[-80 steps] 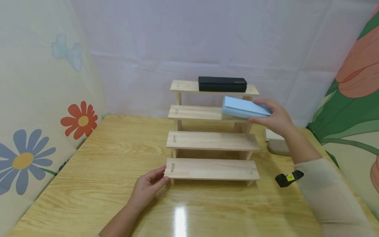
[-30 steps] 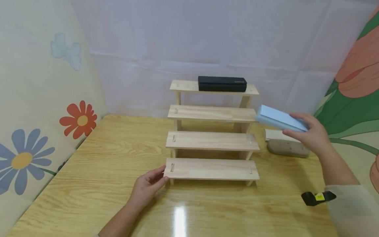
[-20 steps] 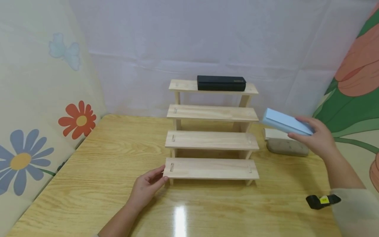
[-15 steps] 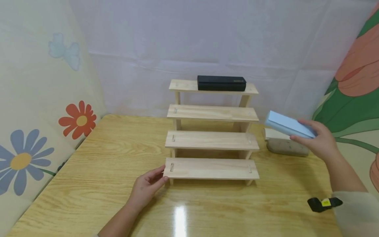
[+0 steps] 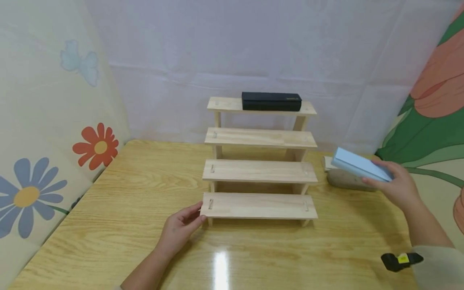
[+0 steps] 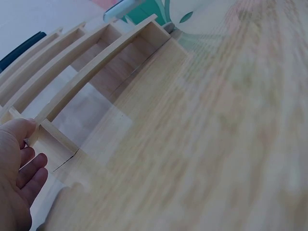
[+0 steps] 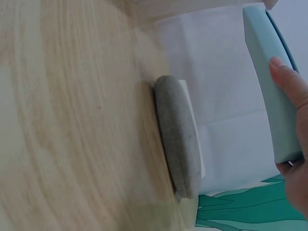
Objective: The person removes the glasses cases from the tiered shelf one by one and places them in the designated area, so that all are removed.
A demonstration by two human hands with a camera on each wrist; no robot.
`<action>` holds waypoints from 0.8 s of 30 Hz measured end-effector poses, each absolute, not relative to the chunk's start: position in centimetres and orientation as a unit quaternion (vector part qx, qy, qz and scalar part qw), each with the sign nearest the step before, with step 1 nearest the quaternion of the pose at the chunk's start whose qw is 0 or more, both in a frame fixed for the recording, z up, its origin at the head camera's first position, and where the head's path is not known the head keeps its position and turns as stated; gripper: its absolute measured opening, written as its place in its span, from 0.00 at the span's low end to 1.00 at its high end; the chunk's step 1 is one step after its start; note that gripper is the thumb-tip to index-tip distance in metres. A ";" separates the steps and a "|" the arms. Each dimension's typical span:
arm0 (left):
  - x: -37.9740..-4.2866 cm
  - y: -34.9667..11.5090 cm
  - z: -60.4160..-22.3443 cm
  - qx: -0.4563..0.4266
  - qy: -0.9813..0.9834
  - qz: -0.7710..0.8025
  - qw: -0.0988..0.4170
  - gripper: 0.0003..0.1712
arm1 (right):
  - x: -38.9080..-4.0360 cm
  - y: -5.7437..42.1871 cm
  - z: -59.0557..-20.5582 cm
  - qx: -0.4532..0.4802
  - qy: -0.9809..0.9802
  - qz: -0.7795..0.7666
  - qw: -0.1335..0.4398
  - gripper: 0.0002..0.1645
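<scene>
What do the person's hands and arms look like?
The left hand and right hand are bare. The right sleeve is pale cream, with a black gadget bearing a yellow patch near its cuff. Only a pale sliver of left sleeve shows.

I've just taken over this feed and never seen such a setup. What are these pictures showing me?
There's no robot: these are a person's bare hands. One camera, worn on the head, looks forward and down; the other two sit on the left and right wrists.

On the table stands a four-tier wooden shelf with a black case on top. The left hand holds the lowest tier's left end. The right hand holds a blue case above the table. Right of the shelf lies a grey case, with something white, partly hidden, behind it.
</scene>
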State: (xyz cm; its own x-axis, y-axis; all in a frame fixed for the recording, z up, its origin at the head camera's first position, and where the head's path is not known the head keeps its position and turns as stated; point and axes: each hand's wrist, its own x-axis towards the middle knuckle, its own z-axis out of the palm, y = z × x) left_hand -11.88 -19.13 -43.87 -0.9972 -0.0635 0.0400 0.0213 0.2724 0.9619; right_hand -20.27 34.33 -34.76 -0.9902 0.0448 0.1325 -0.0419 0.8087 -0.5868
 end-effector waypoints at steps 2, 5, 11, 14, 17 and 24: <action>-11.9 -19.1 -43.8 0.014 -0.799 -0.600 0.035 0.25 | -20.1 34.6 -35.2 0.001 -0.949 0.306 0.074 0.48; -11.9 -19.1 -43.8 0.015 -0.800 -0.599 0.035 0.25 | -19.8 34.9 -36.0 0.004 -0.949 0.305 0.076 0.47; -11.8 -19.1 -43.8 0.009 -0.796 -0.604 0.039 0.25 | -19.2 35.2 -37.5 0.010 -0.946 0.311 0.087 0.44; -11.8 -19.1 -43.8 0.007 -0.796 -0.604 0.042 0.25 | -19.0 35.1 -38.1 0.013 -0.945 0.312 0.094 0.44; -11.8 -19.1 -43.9 0.007 -0.795 -0.605 0.041 0.25 | -18.7 35.1 -38.7 0.009 -0.946 0.311 0.093 0.45; -11.8 -19.1 -43.8 0.010 -0.793 -0.608 0.036 0.25 | -18.1 35.1 -40.0 0.004 -0.945 0.315 0.092 0.44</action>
